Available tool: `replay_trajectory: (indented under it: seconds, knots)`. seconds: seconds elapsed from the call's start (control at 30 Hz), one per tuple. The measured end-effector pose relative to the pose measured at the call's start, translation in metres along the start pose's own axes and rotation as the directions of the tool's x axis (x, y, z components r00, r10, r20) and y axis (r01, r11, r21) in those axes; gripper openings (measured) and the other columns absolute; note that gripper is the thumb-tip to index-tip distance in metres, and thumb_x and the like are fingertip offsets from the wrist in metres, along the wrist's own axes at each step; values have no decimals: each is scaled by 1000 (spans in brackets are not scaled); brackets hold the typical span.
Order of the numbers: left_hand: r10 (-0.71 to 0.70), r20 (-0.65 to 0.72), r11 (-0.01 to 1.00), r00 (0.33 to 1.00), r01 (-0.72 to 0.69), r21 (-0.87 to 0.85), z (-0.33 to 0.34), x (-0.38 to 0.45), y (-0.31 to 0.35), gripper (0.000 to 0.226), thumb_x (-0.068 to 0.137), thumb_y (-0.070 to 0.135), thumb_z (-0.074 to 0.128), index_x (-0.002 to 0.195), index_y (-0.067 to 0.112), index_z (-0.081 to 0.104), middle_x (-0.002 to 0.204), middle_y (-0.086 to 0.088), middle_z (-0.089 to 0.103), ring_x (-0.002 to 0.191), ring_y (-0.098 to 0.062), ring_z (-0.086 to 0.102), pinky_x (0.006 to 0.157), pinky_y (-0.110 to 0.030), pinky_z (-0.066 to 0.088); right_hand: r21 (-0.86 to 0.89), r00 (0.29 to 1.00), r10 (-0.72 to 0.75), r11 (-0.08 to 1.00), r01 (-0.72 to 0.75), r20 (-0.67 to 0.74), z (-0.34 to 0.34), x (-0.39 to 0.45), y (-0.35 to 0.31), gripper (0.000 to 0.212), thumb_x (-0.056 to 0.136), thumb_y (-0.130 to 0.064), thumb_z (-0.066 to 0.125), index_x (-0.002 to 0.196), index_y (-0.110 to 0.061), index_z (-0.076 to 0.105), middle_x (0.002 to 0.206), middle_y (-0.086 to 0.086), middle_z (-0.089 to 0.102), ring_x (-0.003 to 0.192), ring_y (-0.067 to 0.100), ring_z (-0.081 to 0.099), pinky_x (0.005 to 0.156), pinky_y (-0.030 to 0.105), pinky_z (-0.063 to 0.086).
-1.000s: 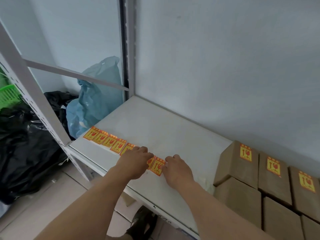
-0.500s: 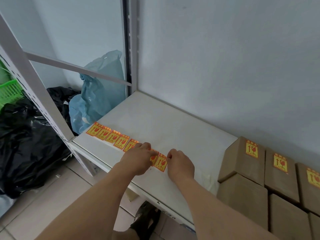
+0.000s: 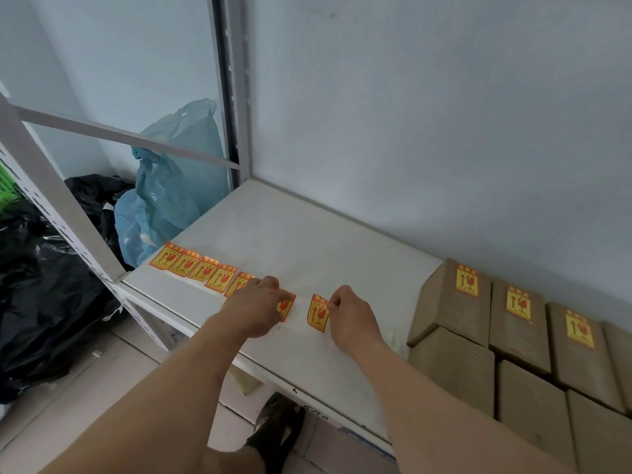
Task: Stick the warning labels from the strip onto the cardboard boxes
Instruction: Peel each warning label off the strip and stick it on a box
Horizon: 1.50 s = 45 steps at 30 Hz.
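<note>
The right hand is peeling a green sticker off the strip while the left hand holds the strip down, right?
Not quite. In the head view the sticker in the right hand is yellow and red, not green. The left hand does hold the strip down.

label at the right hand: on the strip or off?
Off. The yellow-and-red warning label is pinched in the right hand, with bare white backing between it and the rest of the label strip under the left hand.
</note>
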<state>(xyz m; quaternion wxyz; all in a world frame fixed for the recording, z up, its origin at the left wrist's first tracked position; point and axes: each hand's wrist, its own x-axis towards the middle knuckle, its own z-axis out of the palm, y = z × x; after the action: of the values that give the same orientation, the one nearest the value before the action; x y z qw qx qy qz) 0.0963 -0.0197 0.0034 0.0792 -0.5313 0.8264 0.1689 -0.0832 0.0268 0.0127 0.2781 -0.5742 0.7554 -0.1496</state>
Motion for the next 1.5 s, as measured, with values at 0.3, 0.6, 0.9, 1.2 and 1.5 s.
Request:
replay_trajectory:
  seconds: [0.3, 0.6, 0.9, 1.2, 1.5]
  knots:
    - [140, -310, 986, 940, -104, 132, -54, 0, 82, 42, 94, 49, 49, 131, 30, 53, 137, 7, 50, 124, -18, 46, 93, -34, 39, -171, 973, -181, 973, 156, -141, -85, -25, 24, 4, 94, -15, 46, 93, -15, 49, 94, 5, 59, 81, 22, 55, 70, 39, 47]
    - [395, -385, 919, 834, -365, 150, -59, 14, 222, 37, 96, 46, 44, 122, 26, 60, 126, 5, 58, 115, -19, 52, 90, -33, 40, -182, 958, -72, 983, 21, -279, -198, -61, 126, 7, 99, -24, 46, 101, -23, 53, 98, -4, 59, 85, 14, 54, 72, 32, 44]
    - [568, -353, 821, 743, -537, 192, -35, 14, 348, 34, 98, 42, 39, 122, 26, 58, 124, 4, 58, 116, -18, 51, 94, -36, 40, -63, 910, 87, 990, -123, -405, -253, -95, 223, 10, 98, -23, 48, 99, -19, 57, 103, -1, 57, 92, 17, 55, 81, 35, 47]
    - [670, -239, 741, 703, -650, 168, -3, 14, 413, 42, 98, 46, 37, 135, 28, 47, 141, 4, 46, 132, -17, 35, 110, -38, 27, 78, 871, 196, 980, -180, -450, -288, -108, 294, 5, 98, -24, 50, 99, -24, 56, 99, -5, 60, 86, 9, 55, 63, 18, 42]
    - [715, -135, 699, 686, -699, 154, 18, 23, 439, 63, 95, 66, 16, 146, 33, 32, 155, 10, 27, 146, -16, 5, 117, -38, -2, 76, 877, 252, 967, -243, -408, -294, -85, 321, 13, 101, -26, 42, 103, -22, 54, 105, -2, 58, 88, 13, 51, 61, 20, 35]
